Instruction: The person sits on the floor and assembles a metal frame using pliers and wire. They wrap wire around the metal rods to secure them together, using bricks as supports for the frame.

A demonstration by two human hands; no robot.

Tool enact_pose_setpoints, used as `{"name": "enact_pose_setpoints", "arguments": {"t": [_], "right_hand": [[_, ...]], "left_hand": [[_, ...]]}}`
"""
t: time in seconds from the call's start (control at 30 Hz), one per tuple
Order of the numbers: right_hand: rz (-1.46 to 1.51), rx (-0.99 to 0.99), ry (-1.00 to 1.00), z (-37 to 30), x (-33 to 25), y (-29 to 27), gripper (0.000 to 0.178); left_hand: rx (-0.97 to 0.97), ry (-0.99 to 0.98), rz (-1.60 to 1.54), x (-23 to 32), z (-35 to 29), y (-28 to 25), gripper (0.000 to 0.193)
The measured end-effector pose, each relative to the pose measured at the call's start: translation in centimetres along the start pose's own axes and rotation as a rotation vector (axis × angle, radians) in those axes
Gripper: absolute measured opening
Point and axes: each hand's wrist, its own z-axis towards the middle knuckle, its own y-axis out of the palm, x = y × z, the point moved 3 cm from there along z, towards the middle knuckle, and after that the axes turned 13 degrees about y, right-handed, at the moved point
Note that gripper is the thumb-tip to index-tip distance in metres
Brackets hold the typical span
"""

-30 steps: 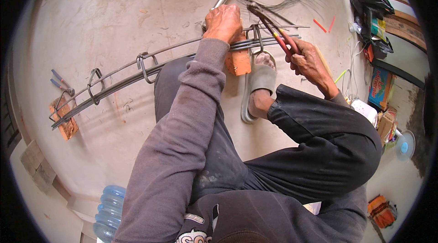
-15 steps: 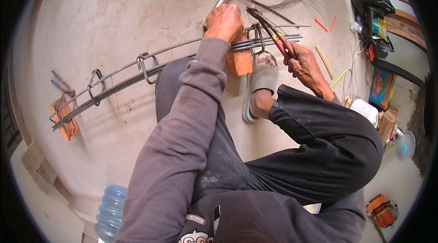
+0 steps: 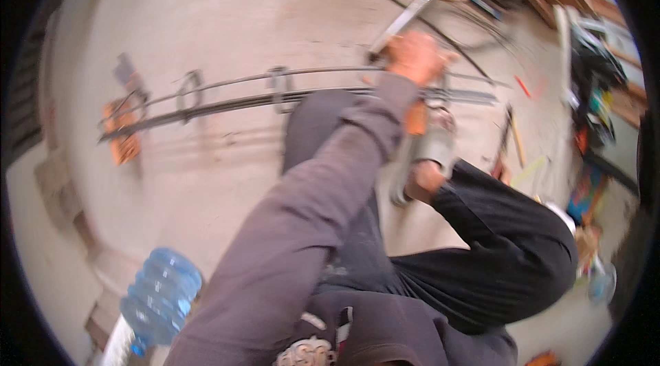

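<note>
My left hand [image 3: 416, 58] is over the right part of a long rebar cage [image 3: 227, 106], thin steel rods with square stirrups bent round them. The hand is smeared by motion, so its grip is unclear. A flat silvery metal bar [image 3: 416, 12] slants up beside it. The cage spans an orange brick [image 3: 124, 135] at the left and another brick [image 3: 415, 120] under my left hand. Dark pincers with reddish handles [image 3: 504, 140] are low, right of my sandalled foot [image 3: 434, 142]. A sliver of my right hand [image 3: 507, 175] shows at their handles; my knee hides the remainder.
Blue-handled pliers [image 3: 127, 71] lie beyond the left brick. A large blue water bottle [image 3: 161, 290] is at the lower left. Rods and loose wire lie at the back. A yellowish stick [image 3: 517, 141] and black plastic bags [image 3: 597, 63] are at the right.
My right hand and the pincers have dropped away from the cage toward the floor near my knee. The view has shifted, with the cage and left hand now farther right.
</note>
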Motion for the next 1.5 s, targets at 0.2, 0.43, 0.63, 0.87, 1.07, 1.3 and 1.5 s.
{"name": "enact_pose_setpoints", "arguments": {"t": [0.2,0.43,0.63,0.87,1.07,1.3,1.5], "right_hand": [[-0.009,0.002,0.098,2.2,2.5,2.3,0.041],[0.006,0.029,0.086,4.7,1.7,2.7,0.039],[0.015,0.04,0.039,4.8,0.0,2.5,0.038],[0.043,0.054,-0.07,4.6,-3.5,2.5,0.037],[0.063,0.109,-0.296,3.2,-10.2,1.0,0.036],[-0.065,0.116,-0.786,0.5,-22.1,0.3,0.034],[-0.395,-0.042,-1.087,-1.6,-29.2,5.2,0.042]], "left_hand": [[0.137,-0.101,-0.024,-1.0,-0.2,2.5,0.053],[0.278,-0.09,-0.166,-0.9,0.6,5.2,0.051],[0.233,-0.091,-0.147,-0.5,0.3,4.6,0.051],[0.373,0.048,0.033,-1.3,-0.1,4.4,0.041],[0.245,0.062,-0.014,-0.8,-1.7,-5.6,0.026],[0.937,0.089,-0.194,-6.6,-13.2,-16.0,0.015],[1.468,-0.576,-0.513,-21.6,-31.3,-14.1,0.041]]}}
